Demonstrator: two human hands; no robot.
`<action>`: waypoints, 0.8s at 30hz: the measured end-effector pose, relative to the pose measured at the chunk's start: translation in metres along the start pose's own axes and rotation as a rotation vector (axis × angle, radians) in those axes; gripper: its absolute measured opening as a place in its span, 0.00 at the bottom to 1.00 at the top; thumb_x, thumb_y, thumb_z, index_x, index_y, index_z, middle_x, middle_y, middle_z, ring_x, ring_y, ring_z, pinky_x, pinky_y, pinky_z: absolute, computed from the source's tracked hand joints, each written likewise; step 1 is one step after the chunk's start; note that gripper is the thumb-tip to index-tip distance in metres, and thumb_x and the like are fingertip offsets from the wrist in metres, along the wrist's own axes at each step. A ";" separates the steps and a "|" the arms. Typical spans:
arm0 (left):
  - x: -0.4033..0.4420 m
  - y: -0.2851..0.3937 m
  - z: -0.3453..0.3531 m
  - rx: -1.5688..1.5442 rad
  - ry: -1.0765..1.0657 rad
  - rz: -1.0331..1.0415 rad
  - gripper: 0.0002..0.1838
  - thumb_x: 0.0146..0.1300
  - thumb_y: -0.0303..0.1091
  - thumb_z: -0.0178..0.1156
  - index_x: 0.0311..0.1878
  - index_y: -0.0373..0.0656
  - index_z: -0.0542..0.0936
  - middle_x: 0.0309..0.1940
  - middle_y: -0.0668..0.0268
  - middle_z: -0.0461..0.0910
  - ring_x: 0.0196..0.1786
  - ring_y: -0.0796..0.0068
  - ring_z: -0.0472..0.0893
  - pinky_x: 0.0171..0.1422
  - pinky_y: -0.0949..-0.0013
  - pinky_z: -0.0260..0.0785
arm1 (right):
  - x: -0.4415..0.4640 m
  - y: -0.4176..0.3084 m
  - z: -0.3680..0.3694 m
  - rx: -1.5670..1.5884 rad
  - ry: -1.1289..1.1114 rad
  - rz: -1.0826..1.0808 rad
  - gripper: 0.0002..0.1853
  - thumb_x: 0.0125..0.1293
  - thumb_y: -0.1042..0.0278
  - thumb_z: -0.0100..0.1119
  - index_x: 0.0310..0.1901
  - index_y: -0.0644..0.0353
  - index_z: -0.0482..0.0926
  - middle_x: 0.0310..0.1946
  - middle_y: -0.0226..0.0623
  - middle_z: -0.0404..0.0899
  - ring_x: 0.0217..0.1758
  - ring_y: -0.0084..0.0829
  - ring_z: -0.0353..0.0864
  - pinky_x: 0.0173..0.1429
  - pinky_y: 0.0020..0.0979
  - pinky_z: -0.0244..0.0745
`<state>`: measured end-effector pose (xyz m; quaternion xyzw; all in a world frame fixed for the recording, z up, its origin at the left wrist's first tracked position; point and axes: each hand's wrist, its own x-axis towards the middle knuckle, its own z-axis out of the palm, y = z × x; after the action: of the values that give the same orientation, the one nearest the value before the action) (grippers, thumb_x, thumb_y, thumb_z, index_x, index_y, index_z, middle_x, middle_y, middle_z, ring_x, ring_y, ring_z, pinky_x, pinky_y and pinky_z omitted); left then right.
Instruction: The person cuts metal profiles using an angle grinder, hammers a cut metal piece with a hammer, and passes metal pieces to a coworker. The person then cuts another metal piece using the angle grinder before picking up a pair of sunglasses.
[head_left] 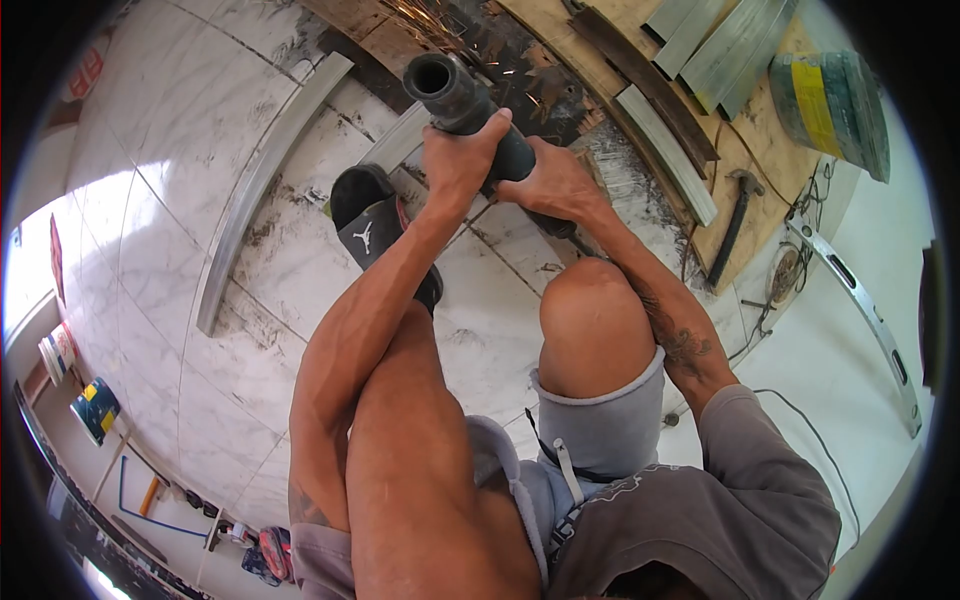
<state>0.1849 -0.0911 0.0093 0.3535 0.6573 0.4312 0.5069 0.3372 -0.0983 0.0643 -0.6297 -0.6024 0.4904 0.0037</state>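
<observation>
Both hands grip a dark angle grinder-like power tool in the upper middle. My left hand is wrapped round the tool near its round, open-ended part. Lower on the body, my right hand is closed round it from the other side. Sparks fly out beyond the tool at the top. The tool's working end is hidden. A pale metal bar lies between the tool and my sandalled foot.
A long metal channel lies on the tiled floor at left. At right, a wooden board bears metal strips and a hammer. Beyond are a green bucket, a spirit level and a cable.
</observation>
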 end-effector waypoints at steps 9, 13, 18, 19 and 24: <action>0.007 -0.018 0.003 0.028 0.041 -0.023 0.34 0.49 0.52 0.80 0.45 0.28 0.82 0.42 0.49 0.87 0.46 0.58 0.88 0.55 0.60 0.78 | 0.004 0.004 0.004 -0.015 0.013 0.015 0.39 0.42 0.46 0.74 0.52 0.69 0.79 0.44 0.55 0.86 0.47 0.50 0.86 0.55 0.42 0.79; 0.005 -0.015 0.002 0.018 0.017 -0.034 0.33 0.49 0.52 0.79 0.45 0.29 0.82 0.42 0.50 0.87 0.46 0.59 0.88 0.55 0.60 0.78 | 0.003 0.004 0.003 -0.025 0.000 0.037 0.39 0.42 0.46 0.74 0.52 0.68 0.79 0.44 0.54 0.86 0.48 0.49 0.87 0.55 0.41 0.79; 0.005 -0.014 0.003 0.023 0.020 -0.021 0.32 0.49 0.51 0.79 0.45 0.30 0.83 0.41 0.51 0.87 0.45 0.60 0.88 0.54 0.60 0.78 | 0.000 0.000 0.000 0.000 -0.009 0.006 0.39 0.42 0.46 0.75 0.53 0.68 0.79 0.43 0.54 0.86 0.47 0.48 0.87 0.56 0.41 0.79; 0.004 -0.012 0.003 0.012 0.012 -0.025 0.32 0.49 0.51 0.79 0.44 0.31 0.83 0.41 0.51 0.87 0.45 0.60 0.88 0.54 0.60 0.78 | 0.001 0.002 0.001 -0.006 -0.004 0.013 0.39 0.42 0.46 0.75 0.53 0.68 0.79 0.43 0.54 0.86 0.47 0.48 0.87 0.56 0.41 0.79; 0.006 -0.013 0.002 0.055 -0.007 -0.044 0.31 0.49 0.52 0.79 0.43 0.31 0.84 0.42 0.50 0.87 0.45 0.59 0.88 0.54 0.60 0.78 | 0.003 0.003 0.002 -0.014 -0.002 0.021 0.39 0.42 0.46 0.74 0.53 0.68 0.79 0.43 0.53 0.86 0.47 0.48 0.87 0.55 0.41 0.79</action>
<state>0.1847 -0.0903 -0.0048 0.3543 0.6748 0.4006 0.5085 0.3376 -0.0983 0.0601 -0.6355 -0.5994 0.4866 -0.0064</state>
